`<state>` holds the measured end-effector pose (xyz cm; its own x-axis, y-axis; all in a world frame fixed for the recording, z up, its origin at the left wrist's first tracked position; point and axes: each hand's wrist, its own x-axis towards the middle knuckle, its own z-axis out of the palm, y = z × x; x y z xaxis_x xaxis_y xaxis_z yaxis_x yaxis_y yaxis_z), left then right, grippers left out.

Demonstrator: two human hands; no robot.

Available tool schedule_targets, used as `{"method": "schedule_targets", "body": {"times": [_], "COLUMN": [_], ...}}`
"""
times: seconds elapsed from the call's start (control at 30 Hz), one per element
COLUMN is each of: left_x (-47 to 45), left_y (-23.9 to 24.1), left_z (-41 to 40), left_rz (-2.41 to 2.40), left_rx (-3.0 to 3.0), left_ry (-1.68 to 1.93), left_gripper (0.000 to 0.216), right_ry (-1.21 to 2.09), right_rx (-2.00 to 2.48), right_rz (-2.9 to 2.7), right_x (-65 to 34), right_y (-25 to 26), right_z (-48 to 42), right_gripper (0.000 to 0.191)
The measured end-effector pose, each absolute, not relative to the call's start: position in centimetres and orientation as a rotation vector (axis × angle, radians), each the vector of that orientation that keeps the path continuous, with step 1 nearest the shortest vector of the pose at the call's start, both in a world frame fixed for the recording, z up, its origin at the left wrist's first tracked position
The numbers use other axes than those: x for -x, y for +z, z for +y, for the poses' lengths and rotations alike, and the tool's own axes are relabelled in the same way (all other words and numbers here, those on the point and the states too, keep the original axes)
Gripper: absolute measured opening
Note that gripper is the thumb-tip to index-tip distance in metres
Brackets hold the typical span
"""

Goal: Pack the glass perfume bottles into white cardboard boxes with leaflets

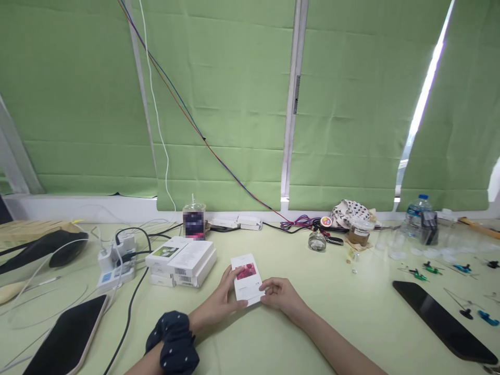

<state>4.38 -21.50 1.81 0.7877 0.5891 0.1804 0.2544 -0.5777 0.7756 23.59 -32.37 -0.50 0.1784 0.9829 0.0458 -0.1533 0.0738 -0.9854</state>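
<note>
A small flat white box (247, 288) with a pink-red picture on its upper face lies between my hands on the table. My left hand (223, 297) grips it from the left, fingers over the far side and thumb at the near edge. A dark dotted scrunchie (172, 341) is round my left wrist. With fingers curled, my right hand (282, 297) pinches the box at its lower right edge. Left of my hands, several similar white boxes (199, 260) are stacked; the top one at the left has a green picture.
A power strip (107, 276) with chargers and cables lies at left, near a tablet-like device (66, 338). A lidded cup (194, 224) stands behind the boxes. On the right are a glass jar (317, 241), a water bottle (416, 213), a black phone (441, 320) and small coloured parts (417, 274).
</note>
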Motion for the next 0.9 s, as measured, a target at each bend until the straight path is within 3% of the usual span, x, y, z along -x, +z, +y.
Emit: {"method": "schedule_targets", "body": {"times": [0.13, 0.3, 0.4, 0.67, 0.8, 0.9], "left_x": [-4.2, -4.4, -4.5, -4.8, -5.5, -6.6], "left_y": [1.9, 1.2, 1.0, 1.9, 0.7, -0.3], "left_z": [-21.8, -21.6, -21.5, -22.4, -23.2, -23.9], "left_rz": [0.633, 0.662, 0.622, 0.448, 0.483, 0.529], "left_rx": [-2.245, -2.294, -2.333, -2.208, -2.201, -2.118], "left_ry": [0.646, 0.651, 0.749, 0.735, 0.72, 0.778], "left_gripper": [0.07, 0.094, 0.088, 0.101, 0.096, 0.105], "right_ry": [1.079, 0.934, 0.851, 0.918, 0.596, 0.372], "right_rx": [1.121, 1.215, 1.195, 1.031, 1.264, 1.369], "right_rz": [-1.059, -1.115, -1.139, -1.1, -1.124, -1.343], "right_x": [-23.7, -23.6, -23.4, -23.2, -23.2, -22.7], "right_y": [-0.8, -1.6, -1.6, -1.4, -1.7, -1.7], "right_z": [-32.4, -32.0, -31.9, -31.8, -31.4, -31.9], "right_gripper": [0.037, 0.025, 0.02, 0.049, 0.046, 0.04]}}
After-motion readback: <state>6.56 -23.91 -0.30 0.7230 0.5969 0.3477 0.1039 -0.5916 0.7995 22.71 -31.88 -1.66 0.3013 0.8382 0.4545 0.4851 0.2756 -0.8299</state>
